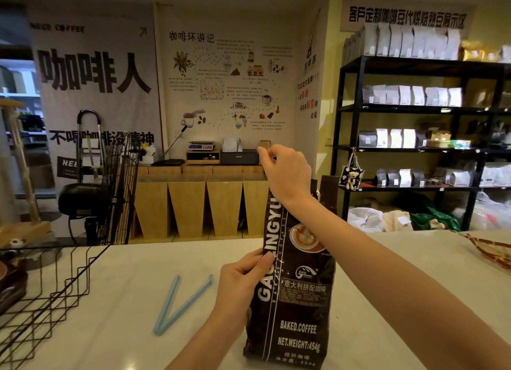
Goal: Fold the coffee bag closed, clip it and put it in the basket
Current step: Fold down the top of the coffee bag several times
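A tall dark-brown coffee bag [297,309] with white lettering stands upright on the white counter [387,300]. My left hand [243,281] grips its left edge about halfway up. My right hand [286,173] pinches the bag's top, which is mostly hidden behind the hand. A light-blue sealing clip [179,306] lies open in a V shape on the counter, left of the bag and apart from both hands. The black wire basket [52,295] sits at the counter's left end.
A patterned tray or cloth [489,252] pokes in at the counter's right edge. Beyond the counter stand wooden bins [199,203], a fan [121,187] and black shelves [414,148] holding coffee bags. Dark objects sit at the far left beside the basket.
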